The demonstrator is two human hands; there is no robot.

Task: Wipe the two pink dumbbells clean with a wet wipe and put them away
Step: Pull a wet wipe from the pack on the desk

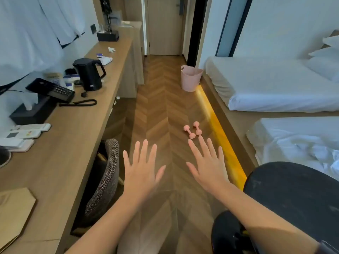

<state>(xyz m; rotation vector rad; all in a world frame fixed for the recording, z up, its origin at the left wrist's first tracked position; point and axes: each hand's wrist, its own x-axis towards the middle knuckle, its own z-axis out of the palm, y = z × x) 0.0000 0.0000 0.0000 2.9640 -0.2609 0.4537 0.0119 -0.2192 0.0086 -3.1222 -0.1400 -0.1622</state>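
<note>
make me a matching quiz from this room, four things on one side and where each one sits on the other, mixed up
Things:
1. pink dumbbells
2. black kettle
3. pink bin
4. remote controls

Places:
a. upright on the floor at the far corner of the bed
b. in a row on the near left part of the desk
c. lying on the floor just beyond the right hand fingertips
d. upright on the desk, beyond the telephone

Pairs: 1-c, 2-d, 3-a, 4-b
</note>
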